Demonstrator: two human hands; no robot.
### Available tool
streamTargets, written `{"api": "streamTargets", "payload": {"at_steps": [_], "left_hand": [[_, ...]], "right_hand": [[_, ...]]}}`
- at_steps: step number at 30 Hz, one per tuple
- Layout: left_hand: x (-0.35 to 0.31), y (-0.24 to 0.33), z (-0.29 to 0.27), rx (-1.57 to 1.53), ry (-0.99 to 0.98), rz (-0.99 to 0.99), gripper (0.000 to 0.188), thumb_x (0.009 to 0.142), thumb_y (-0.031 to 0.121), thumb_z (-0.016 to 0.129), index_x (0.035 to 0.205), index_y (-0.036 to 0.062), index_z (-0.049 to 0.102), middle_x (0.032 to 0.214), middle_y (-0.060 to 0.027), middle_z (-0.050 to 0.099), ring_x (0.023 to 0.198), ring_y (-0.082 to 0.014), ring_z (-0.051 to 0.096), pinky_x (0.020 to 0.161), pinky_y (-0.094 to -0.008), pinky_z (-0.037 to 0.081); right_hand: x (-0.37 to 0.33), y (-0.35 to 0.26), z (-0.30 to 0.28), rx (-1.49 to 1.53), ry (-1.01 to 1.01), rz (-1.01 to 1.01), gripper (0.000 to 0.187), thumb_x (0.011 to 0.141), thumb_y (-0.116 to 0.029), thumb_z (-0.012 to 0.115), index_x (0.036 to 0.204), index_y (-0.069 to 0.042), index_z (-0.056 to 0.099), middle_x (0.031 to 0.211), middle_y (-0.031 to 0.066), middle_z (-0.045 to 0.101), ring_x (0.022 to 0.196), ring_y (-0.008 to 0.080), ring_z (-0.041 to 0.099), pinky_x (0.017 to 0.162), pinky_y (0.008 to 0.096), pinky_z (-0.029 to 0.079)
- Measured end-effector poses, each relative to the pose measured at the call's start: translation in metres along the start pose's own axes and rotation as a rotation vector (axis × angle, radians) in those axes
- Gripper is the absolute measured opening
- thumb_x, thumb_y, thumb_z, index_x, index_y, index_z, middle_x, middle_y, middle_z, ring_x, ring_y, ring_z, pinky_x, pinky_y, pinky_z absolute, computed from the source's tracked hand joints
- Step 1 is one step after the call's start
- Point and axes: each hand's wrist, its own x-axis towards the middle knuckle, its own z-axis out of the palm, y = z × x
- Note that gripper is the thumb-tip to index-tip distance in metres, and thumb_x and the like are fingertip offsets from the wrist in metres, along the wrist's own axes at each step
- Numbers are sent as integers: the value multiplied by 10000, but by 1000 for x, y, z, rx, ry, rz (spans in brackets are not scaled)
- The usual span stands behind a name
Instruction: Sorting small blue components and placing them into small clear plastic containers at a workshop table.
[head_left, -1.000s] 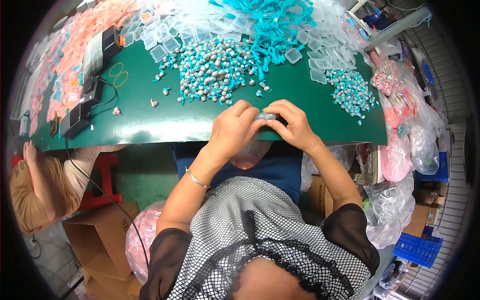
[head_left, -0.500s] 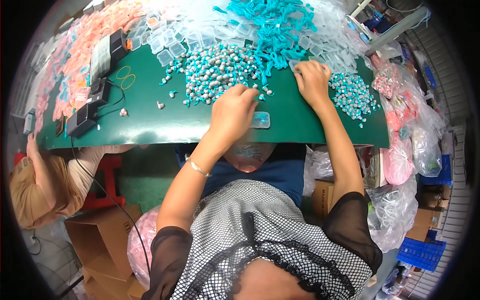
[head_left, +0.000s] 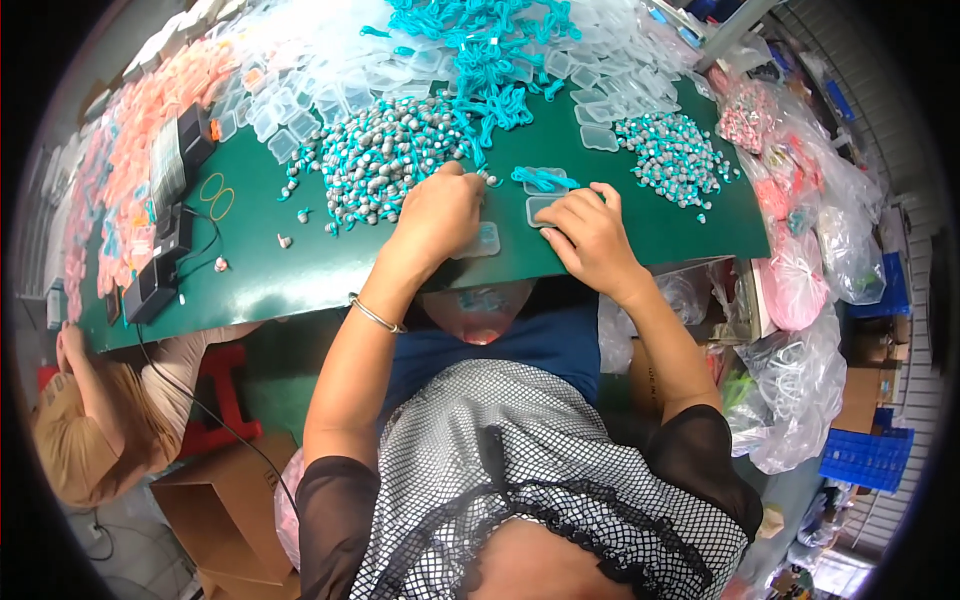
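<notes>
My left hand (head_left: pixel 440 208) is closed, its fingertips curled down at the near right edge of a heap of small grey-and-teal plugs (head_left: pixel 375 160); what they pinch is hidden. Just right of that wrist lies a clear plastic case (head_left: pixel 487 240) with something teal inside. My right hand (head_left: pixel 588 238) has its thumb and fingers on the near half of an open clear plastic case (head_left: pixel 540 208), which rests on the table. A bundled teal cord (head_left: pixel 543 179) lies across that case's far half.
Teal cord bundles (head_left: pixel 500 110) and many clear cases (head_left: pixel 345 90) cover the far side of the green table (head_left: pixel 400 265). A second plug heap (head_left: pixel 670 160) is at the right. Black boxes (head_left: pixel 155 290) with a cable stand left, near another person's arm (head_left: pixel 90 385).
My right hand has come back toward me from the far cases; an open case with a teal cord now lies at its fingers. My left hand stays by the plug heap. The view has shifted.
</notes>
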Motion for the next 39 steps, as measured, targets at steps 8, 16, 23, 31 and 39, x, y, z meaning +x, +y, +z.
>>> {"api": "streamTargets", "payload": {"at_steps": [8,16,23,31,39], "left_hand": [[-2,4,6,-61,66,-12,92,796,87,697,870,40,672,835,-146,619,781,-369,627,679,-457,500],[-1,2,0,-390,81,-38,143,802,44,712,939,7,695,815,-140,690,662,-228,651,623,-323,518],[3,18,11,-307,46,39,149,795,94,729,926,27,705,809,-121,699,672,-240,655,630,-342,515],[7,33,17,-272,54,36,134,787,136,731,899,63,716,794,-113,671,693,-284,648,640,-387,511],[8,42,29,-208,73,64,124,785,167,726,850,64,704,793,-113,624,765,-319,636,667,-432,507]], "right_hand": [[3,61,-11,-10,159,249,103,806,-58,673,908,-63,686,856,77,676,783,250,639,726,376,471],[-30,109,-22,-246,142,561,115,787,-147,693,901,-137,708,877,32,674,857,243,639,758,434,434],[-17,103,-16,-572,32,535,116,765,-164,716,880,-149,717,888,34,639,903,236,612,790,456,370],[-10,83,-19,-506,124,448,94,745,-163,710,833,-136,691,841,29,654,857,224,607,794,438,364],[-1,1,4,130,52,384,129,767,-188,745,876,-155,682,792,-25,642,807,187,614,786,395,348]]}}
